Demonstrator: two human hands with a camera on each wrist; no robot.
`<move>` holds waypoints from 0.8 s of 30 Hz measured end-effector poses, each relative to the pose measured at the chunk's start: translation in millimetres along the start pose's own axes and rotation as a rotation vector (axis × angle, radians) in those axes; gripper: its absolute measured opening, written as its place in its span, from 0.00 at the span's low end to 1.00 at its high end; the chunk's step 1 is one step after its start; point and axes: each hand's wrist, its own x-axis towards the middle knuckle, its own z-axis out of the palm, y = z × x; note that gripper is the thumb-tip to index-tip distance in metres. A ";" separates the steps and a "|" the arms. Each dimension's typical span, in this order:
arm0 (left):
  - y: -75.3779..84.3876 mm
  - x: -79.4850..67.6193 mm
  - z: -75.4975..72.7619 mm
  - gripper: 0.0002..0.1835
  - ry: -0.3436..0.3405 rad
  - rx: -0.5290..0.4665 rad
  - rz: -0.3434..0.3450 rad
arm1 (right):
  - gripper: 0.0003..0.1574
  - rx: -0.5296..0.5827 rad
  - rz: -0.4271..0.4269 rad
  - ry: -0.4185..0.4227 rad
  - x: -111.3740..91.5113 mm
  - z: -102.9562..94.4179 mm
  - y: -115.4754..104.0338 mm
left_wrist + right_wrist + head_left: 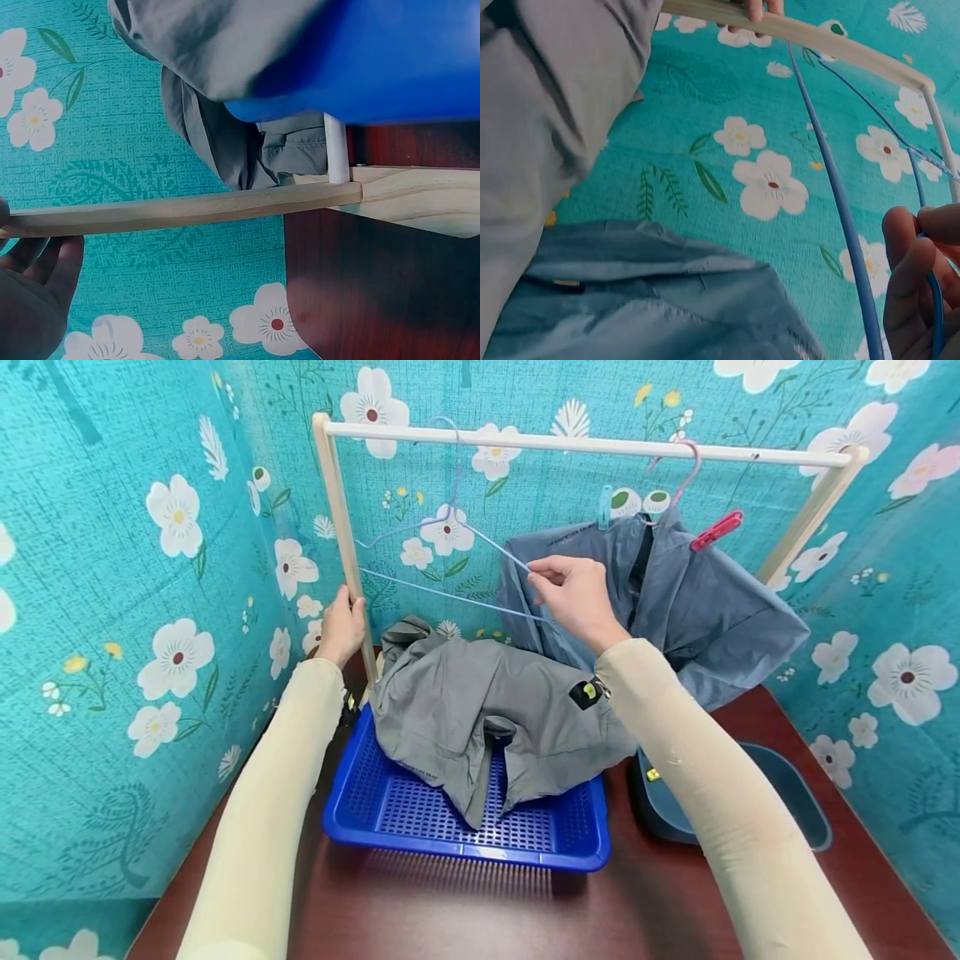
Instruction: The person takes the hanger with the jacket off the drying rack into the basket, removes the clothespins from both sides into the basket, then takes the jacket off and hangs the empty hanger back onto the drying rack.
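Observation:
My left hand (344,625) grips the left wooden post (339,502) of a clothes rack, fingers behind it in the left wrist view. Between thumb and fingers, my right hand (573,593) pinches the sloping arm of a blue wire hanger (457,598). The hanger's hook loops over the white rail (525,441), and no garment is on it. Below both hands, a grey garment (480,693) with a black-and-yellow tag lies bunched in a blue plastic basket (465,850). A blue-grey garment (697,593) hangs right of my right hand on a pink hanger (688,468).
Clothespins, one pink (717,530) and one light blue (604,507), are on the hanging garment. A dark teal bin (795,793) stands at the right on the brown table (480,918), partly hidden by my right forearm. Flowered turquoise cloth (180,593) surrounds the table.

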 end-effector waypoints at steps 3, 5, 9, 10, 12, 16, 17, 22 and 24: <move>-1.3 1.1 0.2 0.15 -0.004 -0.004 -0.001 | 0.15 -0.002 0.001 -0.018 2.6 8.5 -4.4; -1.9 1.6 0.2 0.15 -0.005 -0.003 0.003 | 0.15 0.009 0.001 -0.030 3.9 13.5 -5.7; -2.6 1.8 0.0 0.15 -0.006 0.000 0.001 | 0.16 0.052 -0.016 -0.058 6.1 23.2 -4.9; -2.5 1.8 0.4 0.15 -0.007 -0.001 0.000 | 0.16 0.069 -0.017 -0.070 6.7 25.2 -4.4; -2.8 1.5 0.5 0.16 -0.010 -0.004 -0.002 | 0.18 0.100 -0.014 -0.092 7.9 29.3 -3.9; -2.8 0.5 -0.1 0.17 -0.016 -0.014 -0.009 | 0.21 0.140 0.006 -0.158 11.3 36.8 -5.5; -2.5 0.3 -0.3 0.17 -0.018 -0.017 -0.011 | 0.21 0.144 0.012 -0.174 12.3 38.7 -6.1; -0.2 0.6 -0.5 0.17 -0.022 -0.008 -0.012 | 0.20 0.125 0.030 -0.228 18.8 47.1 -8.4; 0.5 0.7 -0.4 0.16 -0.023 -0.002 -0.007 | 0.20 0.127 0.035 -0.238 21.6 50.0 -9.3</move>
